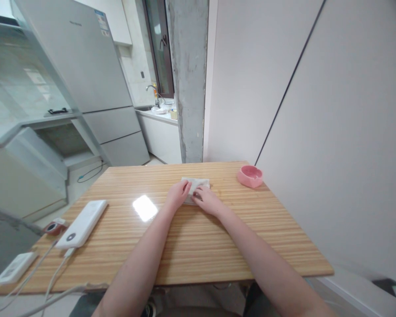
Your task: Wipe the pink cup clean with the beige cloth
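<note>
A small, pale grey-white folded cloth (200, 182) lies flat on the wooden table, near the middle of its far half. On its left side is my left hand (178, 195), its fingers bent and pressed together at the cloth. My right hand (208, 200) comes in from the right, with curled fingers and thumb pinching at the cloth's middle. The two hands are close but apart. My fingers and palms hide parts of the cloth, including much of its near edge.
A pink ashtray (250, 176) stands at the table's far right corner. To the left lie a white power bank (82, 224) with a cable, a small red-brown device (54, 226) and a white power strip (16, 267). A wall (303, 132) rises along the right.
</note>
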A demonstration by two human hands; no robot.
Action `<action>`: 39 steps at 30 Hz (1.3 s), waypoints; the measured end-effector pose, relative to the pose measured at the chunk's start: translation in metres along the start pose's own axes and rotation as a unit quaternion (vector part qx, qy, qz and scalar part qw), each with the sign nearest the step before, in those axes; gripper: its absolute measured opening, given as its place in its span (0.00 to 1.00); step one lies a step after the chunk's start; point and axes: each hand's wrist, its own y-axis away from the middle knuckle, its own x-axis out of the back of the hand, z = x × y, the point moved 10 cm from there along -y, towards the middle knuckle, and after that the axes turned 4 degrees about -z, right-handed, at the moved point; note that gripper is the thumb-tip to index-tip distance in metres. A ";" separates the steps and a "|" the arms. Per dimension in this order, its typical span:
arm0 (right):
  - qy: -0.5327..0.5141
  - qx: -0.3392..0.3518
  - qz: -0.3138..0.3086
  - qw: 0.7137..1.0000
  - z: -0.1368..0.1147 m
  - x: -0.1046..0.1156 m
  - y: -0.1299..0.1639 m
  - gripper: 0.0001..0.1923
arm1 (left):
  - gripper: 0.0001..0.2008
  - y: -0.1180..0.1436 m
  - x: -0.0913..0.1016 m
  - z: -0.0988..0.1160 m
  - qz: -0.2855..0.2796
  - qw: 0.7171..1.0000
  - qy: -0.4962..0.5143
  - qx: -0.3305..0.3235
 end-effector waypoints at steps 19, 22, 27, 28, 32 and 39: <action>0.232 -0.402 0.006 0.886 0.182 0.099 0.175 0.26 | 0.17 -0.004 -0.018 0.003 -0.036 0.998 0.029 -0.042; 0.232 -0.375 0.028 0.897 0.166 0.101 0.159 0.22 | 0.15 -0.003 -0.022 0.003 -0.052 0.997 0.032 -0.039; 0.110 -0.217 0.092 0.965 0.079 0.089 0.080 0.18 | 0.13 0.000 -0.035 0.004 -0.099 0.993 0.048 -0.036; 0.057 -0.188 0.070 0.978 0.061 0.077 0.062 0.18 | 0.13 0.000 -0.037 0.004 -0.105 0.993 0.044 -0.036; -0.060 -0.143 0.010 0.988 0.013 0.030 0.007 0.26 | 0.12 -0.003 -0.045 -0.001 -0.117 0.992 0.016 -0.034; -0.121 -0.069 0.045 0.989 0.008 -0.011 -0.015 0.13 | 0.07 -0.002 -0.047 0.000 -0.116 0.993 -0.011 -0.033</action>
